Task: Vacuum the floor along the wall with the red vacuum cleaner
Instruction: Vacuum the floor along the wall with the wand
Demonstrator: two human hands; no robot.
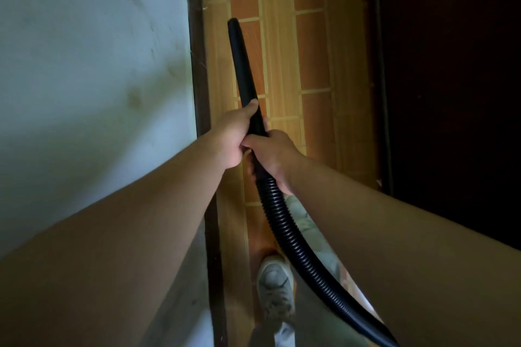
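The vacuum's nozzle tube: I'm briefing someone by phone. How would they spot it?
Start at the pale wall on the left, with its dark baseboard and the wooden floor beside it. Over that floor a black tube slants forward from the left hand and right hand. Unlike the ribbed hose behind them, it is smooth.

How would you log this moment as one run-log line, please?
phase: vacuuming beside wall | left hand: grips wand | right hand: grips wand behind left | tip: near baseboard | hose: trails behind

Orange-brown wood-patterned floor (pixel 310 51) runs beside the dark skirting board (pixel 197 65), with one grey shoe (pixel 276 290) planted on it nearby.
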